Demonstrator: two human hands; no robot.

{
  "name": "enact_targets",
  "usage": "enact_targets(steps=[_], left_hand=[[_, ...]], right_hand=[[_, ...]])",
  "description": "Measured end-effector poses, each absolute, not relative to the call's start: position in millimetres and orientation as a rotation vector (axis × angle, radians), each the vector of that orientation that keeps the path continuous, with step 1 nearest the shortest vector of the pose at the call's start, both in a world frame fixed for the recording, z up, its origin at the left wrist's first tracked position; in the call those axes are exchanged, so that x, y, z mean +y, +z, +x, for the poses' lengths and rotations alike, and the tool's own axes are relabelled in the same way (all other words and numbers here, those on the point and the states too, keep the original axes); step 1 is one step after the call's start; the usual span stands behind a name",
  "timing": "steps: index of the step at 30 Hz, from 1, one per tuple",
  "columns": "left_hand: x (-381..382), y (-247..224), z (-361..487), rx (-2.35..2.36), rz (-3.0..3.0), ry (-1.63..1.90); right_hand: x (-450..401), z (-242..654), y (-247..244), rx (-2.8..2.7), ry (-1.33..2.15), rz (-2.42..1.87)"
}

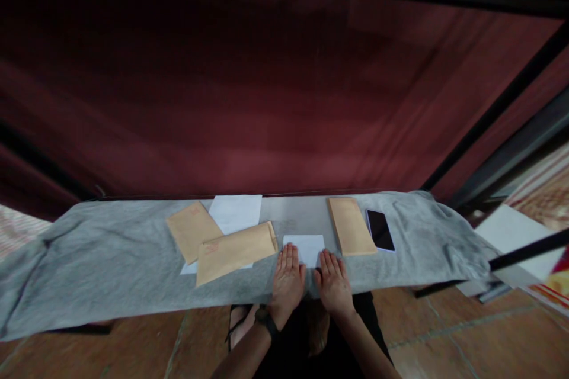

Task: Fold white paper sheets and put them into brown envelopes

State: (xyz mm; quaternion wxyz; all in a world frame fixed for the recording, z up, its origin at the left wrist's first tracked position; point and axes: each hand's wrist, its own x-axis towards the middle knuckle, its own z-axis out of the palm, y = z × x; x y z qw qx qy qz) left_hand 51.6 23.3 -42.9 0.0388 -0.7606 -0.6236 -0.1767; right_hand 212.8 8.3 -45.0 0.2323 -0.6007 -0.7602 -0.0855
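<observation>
My left hand (287, 280) and my right hand (333, 282) lie flat, palms down and fingers together, on the near edge of a small folded white paper (306, 245). The paper rests on a grey cloth (111, 266) that covers a narrow table. Just left of my left hand lies a tan envelope (233, 250), partly over a white sheet (235, 211), with a second tan envelope (192, 230) behind it. Right of the paper lies a third tan envelope (351, 225).
A black phone (380, 230) lies beside the right envelope. A dark red curtain (249, 95) hangs right behind the table. A black bar (524, 251) juts out at the right end, with papers (511, 231) beyond it. Tiled floor lies below.
</observation>
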Motion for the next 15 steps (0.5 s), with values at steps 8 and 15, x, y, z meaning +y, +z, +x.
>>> enact_targets(steps=[8,15], left_hand=[[6,5,-11,-1.828,-2.317,-0.548],[54,41,-106,-2.174,-2.388,-0.175]], right_hand=[[38,157,-11,-1.97,0.304,-1.542],[85,102,17,-1.408,1.279,-1.248]])
